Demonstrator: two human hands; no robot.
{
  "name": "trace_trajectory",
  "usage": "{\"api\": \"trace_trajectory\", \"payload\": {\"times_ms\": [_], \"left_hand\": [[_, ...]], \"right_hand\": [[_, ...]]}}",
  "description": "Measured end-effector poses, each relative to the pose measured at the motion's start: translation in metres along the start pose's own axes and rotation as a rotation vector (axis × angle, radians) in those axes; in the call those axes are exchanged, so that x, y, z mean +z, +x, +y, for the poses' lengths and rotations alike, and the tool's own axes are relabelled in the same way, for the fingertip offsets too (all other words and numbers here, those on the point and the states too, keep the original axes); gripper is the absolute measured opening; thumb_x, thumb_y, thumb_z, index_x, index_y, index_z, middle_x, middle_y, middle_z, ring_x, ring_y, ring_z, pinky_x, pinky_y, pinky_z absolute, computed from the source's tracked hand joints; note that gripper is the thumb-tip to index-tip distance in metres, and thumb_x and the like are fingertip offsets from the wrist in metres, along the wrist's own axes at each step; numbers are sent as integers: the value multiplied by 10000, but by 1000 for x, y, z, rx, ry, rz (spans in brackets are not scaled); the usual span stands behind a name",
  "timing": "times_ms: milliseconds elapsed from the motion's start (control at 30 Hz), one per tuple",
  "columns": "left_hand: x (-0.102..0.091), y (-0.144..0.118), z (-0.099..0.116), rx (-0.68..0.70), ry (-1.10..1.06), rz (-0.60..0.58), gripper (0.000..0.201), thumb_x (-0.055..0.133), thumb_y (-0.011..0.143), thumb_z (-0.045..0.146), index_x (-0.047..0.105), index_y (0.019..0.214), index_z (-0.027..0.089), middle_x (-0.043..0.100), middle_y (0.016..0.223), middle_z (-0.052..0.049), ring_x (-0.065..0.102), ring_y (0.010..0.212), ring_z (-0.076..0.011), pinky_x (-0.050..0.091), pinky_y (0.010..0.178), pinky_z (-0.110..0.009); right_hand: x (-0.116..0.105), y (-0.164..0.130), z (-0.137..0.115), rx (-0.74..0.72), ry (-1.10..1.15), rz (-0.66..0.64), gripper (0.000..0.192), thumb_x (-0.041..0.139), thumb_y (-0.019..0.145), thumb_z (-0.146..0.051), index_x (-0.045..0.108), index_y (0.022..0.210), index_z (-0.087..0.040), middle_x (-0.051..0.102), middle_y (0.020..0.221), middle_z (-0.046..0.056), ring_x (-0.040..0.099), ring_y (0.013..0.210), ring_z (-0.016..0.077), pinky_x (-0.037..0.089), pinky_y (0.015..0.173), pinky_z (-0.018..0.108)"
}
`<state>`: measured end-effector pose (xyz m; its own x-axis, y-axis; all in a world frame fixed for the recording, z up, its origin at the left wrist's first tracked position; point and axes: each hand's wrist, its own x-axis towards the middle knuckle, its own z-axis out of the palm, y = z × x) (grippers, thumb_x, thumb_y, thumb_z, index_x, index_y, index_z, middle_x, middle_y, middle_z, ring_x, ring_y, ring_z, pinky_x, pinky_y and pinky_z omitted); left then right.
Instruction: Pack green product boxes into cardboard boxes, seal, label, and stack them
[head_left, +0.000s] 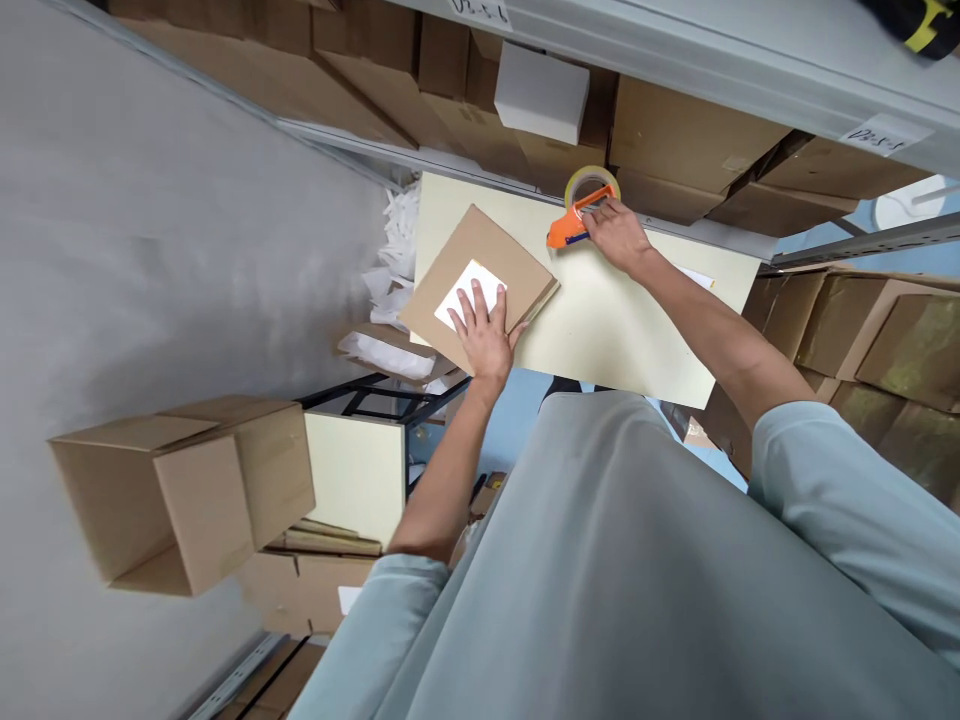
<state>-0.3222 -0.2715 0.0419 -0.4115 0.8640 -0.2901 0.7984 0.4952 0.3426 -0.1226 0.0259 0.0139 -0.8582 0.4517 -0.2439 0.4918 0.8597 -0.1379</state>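
A small flat cardboard box [491, 258] with a white label [461, 290] lies on the pale tabletop [622, 320]. My left hand [486, 332] rests flat on the box, fingers spread over the label. My right hand [616, 236] grips an orange tape dispenser [571, 226] holding a roll of clear tape [592, 184], at the table's far edge, apart from the box.
Metal shelves hold several brown cartons [675, 140] and a white box [541, 92] behind the table. An open cardboard box [187, 490] sits on the grey floor at left. White packing paper [397, 250] is heaped beside the table. More cartons [885, 330] stand at right.
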Motion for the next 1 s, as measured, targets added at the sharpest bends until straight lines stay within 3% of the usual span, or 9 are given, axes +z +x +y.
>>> {"api": "trace_trajectory", "payload": {"times_ms": [133, 233, 367, 500, 567, 667, 833, 933, 1000], "left_hand": [[-31, -7, -46, 184, -4, -123, 770, 686, 1047, 665, 582, 1676, 234, 352, 1870, -212, 147, 1805, -401, 76, 1449, -694], [-52, -8, -58, 222, -23, -111, 710, 635, 1048, 736, 662, 1570, 255, 469, 1818, -186, 243, 1785, -394, 103, 1453, -684], [-43, 32, -12, 15, -150, 143, 788, 590, 1076, 703, 548, 1660, 176, 368, 1867, -206, 91, 1817, -370, 41, 1462, -663], [4, 94, 53, -326, -304, 307, 757, 411, 1175, 591, 376, 1753, 104, 224, 1906, -250, -45, 1819, -379, -13, 1417, -766], [26, 103, 72, -341, -327, 338, 724, 340, 1211, 522, 314, 1779, 75, 199, 1910, -257, -69, 1821, -352, -63, 1419, -749], [41, 80, 81, -152, -257, 261, 739, 353, 1213, 527, 307, 1792, 70, 214, 1911, -238, -45, 1825, -328, -69, 1445, -690], [28, 16, 73, 186, -82, 1, 749, 392, 1170, 581, 415, 1772, 135, 300, 1898, -187, 76, 1822, -326, 35, 1479, -622], [20, 1, 68, 268, -60, -77, 749, 414, 1159, 572, 437, 1764, 131, 332, 1882, -199, 131, 1813, -347, 64, 1476, -633], [19, 0, 67, 283, -60, -98, 737, 441, 1154, 549, 444, 1761, 131, 344, 1877, -203, 155, 1809, -355, 58, 1475, -635]], "right_hand": [[0, -35, -29, -38, 38, -88, 550, 229, 1107, -25, 680, 1421, -15, 818, 1241, 196, 746, 1226, 293, 434, 1290, 505], [4, -64, -55, 3, 83, -128, 537, 268, 1084, -20, 712, 1387, -38, 817, 1252, 221, 741, 1179, 330, 479, 1216, 515], [11, -86, -70, 39, 36, -98, 549, 266, 1065, 7, 712, 1378, -51, 820, 1185, 210, 724, 1097, 329, 491, 1167, 488], [17, -95, -64, 43, -12, -75, 531, 265, 1067, 17, 723, 1325, -57, 815, 1123, 186, 708, 1038, 305, 490, 1146, 460], [21, -98, -62, 36, -8, -62, 528, 265, 1064, 22, 730, 1302, -56, 815, 1112, 190, 708, 1029, 310, 485, 1146, 467], [27, -107, -71, -37, 0, -48, 538, 250, 1076, 13, 730, 1316, -26, 823, 1103, 210, 719, 1020, 318, 475, 1159, 486], [33, -133, -90, -278, -7, -62, 567, 240, 1103, -8, 691, 1446, 11, 839, 1100, 204, 749, 1008, 279, 493, 1161, 463], [33, -155, -65, -386, 61, -84, 545, 284, 1106, -20, 724, 1425, -75, 846, 1133, 158, 746, 1045, 251, 497, 1182, 456], [29, -168, -29, -330, 111, -127, 496, 323, 1106, -39, 757, 1336, -108, 845, 1131, 148, 745, 1085, 260, 521, 1165, 456]]}}
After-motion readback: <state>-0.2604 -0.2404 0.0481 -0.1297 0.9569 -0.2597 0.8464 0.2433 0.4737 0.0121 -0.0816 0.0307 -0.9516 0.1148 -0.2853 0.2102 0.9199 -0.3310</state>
